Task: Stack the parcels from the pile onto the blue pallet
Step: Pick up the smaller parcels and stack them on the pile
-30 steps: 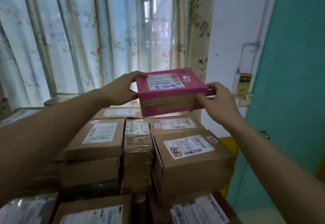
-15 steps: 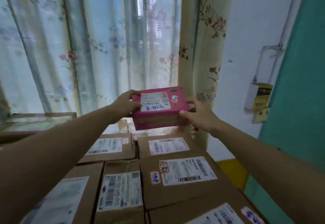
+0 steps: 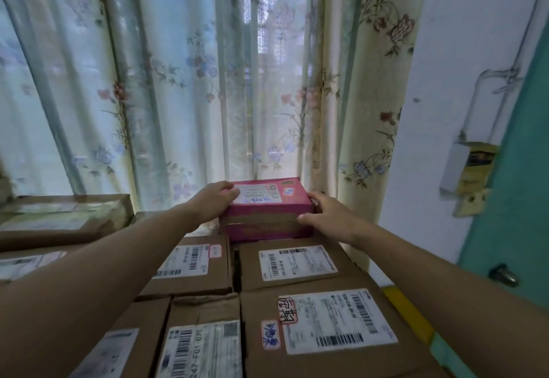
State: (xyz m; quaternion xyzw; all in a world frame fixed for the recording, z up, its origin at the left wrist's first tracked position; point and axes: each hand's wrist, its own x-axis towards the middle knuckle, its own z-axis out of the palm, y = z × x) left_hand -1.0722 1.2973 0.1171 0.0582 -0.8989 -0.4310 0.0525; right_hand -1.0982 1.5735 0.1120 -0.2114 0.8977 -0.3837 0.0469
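Note:
A pink parcel (image 3: 267, 208) with a white label sits at the far end of the stack of brown cardboard parcels (image 3: 300, 312), close to the curtain. My left hand (image 3: 212, 202) grips its left end, thumb on top by the label. At its right end my right hand (image 3: 325, 214) holds it, fingers curled round the side. Its underside looks level with the brown box tops; whether it touches them I cannot tell. The blue pallet is hidden beneath the stack.
A flowered curtain (image 3: 208, 80) hangs just behind the stack. Another brown parcel (image 3: 59, 220) lies higher at the left. At the right are a white wall (image 3: 445, 80), a teal door (image 3: 517, 199) with a knob (image 3: 503, 275), and a small wall box (image 3: 469, 170).
Both hands carried the pink parcel forward and down, from chest height over the stack to its far end by the curtain. The view moved closer to the boxes.

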